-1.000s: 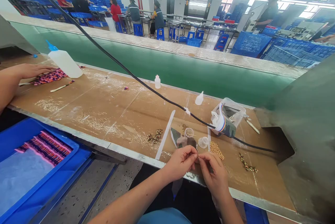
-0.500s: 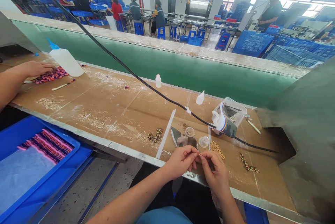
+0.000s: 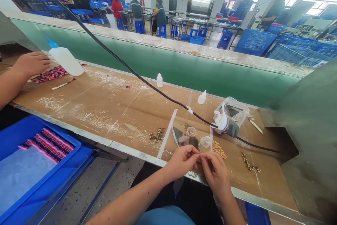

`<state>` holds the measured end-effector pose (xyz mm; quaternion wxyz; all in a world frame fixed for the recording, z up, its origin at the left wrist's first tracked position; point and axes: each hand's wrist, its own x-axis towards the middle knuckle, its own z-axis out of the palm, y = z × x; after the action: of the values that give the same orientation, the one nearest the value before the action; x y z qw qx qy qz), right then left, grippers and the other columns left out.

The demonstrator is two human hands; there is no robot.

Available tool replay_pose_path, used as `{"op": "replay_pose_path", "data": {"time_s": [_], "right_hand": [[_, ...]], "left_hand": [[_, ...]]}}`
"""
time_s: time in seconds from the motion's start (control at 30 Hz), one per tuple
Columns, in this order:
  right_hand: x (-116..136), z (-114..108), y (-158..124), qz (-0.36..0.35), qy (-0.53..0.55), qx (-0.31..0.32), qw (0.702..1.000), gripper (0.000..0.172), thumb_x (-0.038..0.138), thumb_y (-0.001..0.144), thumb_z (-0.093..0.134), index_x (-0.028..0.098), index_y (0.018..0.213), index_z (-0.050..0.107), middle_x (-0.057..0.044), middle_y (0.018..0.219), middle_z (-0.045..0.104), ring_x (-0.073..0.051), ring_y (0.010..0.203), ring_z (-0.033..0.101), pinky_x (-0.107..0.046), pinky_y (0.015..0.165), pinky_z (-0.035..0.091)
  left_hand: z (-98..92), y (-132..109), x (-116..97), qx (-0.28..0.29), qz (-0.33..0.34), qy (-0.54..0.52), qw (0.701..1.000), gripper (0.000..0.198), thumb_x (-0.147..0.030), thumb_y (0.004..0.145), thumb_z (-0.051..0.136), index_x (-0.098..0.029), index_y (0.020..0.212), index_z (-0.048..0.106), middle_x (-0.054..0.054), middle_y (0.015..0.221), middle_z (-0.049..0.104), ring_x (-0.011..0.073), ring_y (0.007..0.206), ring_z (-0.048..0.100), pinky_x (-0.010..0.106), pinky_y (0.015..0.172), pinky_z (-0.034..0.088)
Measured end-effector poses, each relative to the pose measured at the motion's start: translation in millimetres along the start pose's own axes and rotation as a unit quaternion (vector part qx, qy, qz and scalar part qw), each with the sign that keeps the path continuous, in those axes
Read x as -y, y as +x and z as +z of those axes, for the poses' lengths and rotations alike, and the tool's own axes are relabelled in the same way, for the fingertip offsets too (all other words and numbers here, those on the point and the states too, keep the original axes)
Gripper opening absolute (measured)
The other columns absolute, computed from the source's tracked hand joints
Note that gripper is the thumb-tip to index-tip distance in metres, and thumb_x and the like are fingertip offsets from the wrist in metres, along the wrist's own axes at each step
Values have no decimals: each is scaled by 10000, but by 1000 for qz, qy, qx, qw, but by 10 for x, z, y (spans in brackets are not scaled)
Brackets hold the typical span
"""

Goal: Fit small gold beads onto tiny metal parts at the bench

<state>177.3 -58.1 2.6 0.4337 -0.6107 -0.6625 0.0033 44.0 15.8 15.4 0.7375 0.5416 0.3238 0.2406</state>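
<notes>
Over the bench's front edge, my left hand and my right hand meet with pinched fingertips. Whatever lies between them is too small to make out. Just beyond my left hand is a dark camouflage-like cloth piece. Two small clear round containers stand behind it: one has thin sticks in it, the other sits nearer my right hand. A pile of small tan beads lies beside my right hand. Dark patterned small pieces lie in one cluster to the left and another to the right.
A black cable crosses the bench to a clear plastic box. Small white bottles stand farther back. At left, a co-worker's hand hovers by pink-and-dark pieces and a large bottle. A blue tray holds striped strips.
My hands stay almost in place, fingertips still together. The co-worker's hand at left has lifted slightly away from the pink-and-dark pieces.
</notes>
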Motion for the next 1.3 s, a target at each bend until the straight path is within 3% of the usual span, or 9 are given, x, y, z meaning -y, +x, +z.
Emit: {"op": "replay_pose_path", "data": {"time_s": [0.17, 0.5, 0.77, 1.3], "right_hand": [[-23, 16, -19, -9, -14, -2, 1000, 118, 239, 922, 473, 228, 912, 589, -17, 825, 624, -123, 775, 605, -225, 697, 497], [-19, 8, 29, 34, 10, 25, 999, 159, 268, 918, 452, 230, 827, 578, -24, 774, 628, -150, 729, 604, -258, 641, 495], [-32, 4, 3, 16, 13, 23, 1000, 124, 234, 915, 467, 231, 867, 581, -16, 799, 630, -139, 762, 602, -242, 678, 487], [-28, 4, 11, 43, 25, 30, 998, 178, 284, 922, 456, 233, 821, 593, -19, 774, 635, -145, 734, 610, -247, 652, 496]], "left_hand": [[19, -4, 7, -12, 7, 13, 1000, 206, -351, 757, 580, -151, 753, 530, -54, 507, 501, 48, 400, 396, 183, 418, 316], [9, 3, -15, -6, -7, -6, 1000, 208, -351, 750, 575, -146, 765, 540, -47, 531, 513, 48, 409, 419, 177, 406, 334], [30, 1, -6, -28, -9, -3, 1000, 195, -332, 718, 609, -147, 727, 546, -32, 578, 526, 68, 475, 489, 177, 433, 349], [19, 13, 50, -27, 10, 18, 999, 155, -303, 750, 574, -150, 739, 555, -51, 496, 504, 42, 390, 403, 166, 405, 325]]}}
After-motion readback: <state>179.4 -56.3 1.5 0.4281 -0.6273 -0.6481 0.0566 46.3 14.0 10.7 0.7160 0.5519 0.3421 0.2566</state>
